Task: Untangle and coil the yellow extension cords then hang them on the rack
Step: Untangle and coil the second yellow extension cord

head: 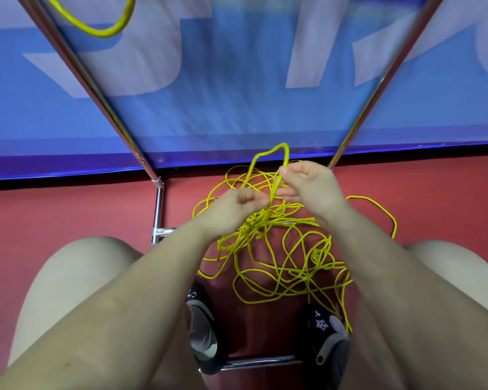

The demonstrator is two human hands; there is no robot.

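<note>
A tangled yellow cord lies in a loose heap on the red floor between my knees. My left hand grips a bundle of its strands just above the heap. My right hand pinches a raised loop of the same cord, which stands up above my fingers. A coiled yellow cord hangs at the top left, beside the rack's left metal pole.
The chrome rack's two poles slant down to a base frame on the floor. A blue and white banner fills the space behind. My black shoes sit beside a low crossbar.
</note>
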